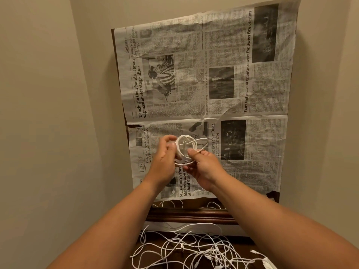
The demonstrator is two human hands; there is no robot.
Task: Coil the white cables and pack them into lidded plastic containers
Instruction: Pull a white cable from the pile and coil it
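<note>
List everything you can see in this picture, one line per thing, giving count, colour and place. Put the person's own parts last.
coiled cable: one, white, held above the near part of the newspaper.
loose cables: tangled pile, count unclear, white, on a dark surface below the table's near edge; a few loops on that edge.
newspaper: one open spread, grey-white with black print, covering the table top.
table: one, dark brown wood, under the newspaper.
walls: beige, left, behind and right of the table.
left hand: one, fingers curled round the coil's left side.
right hand: one, thumb pinching the coil's near side.
</note>
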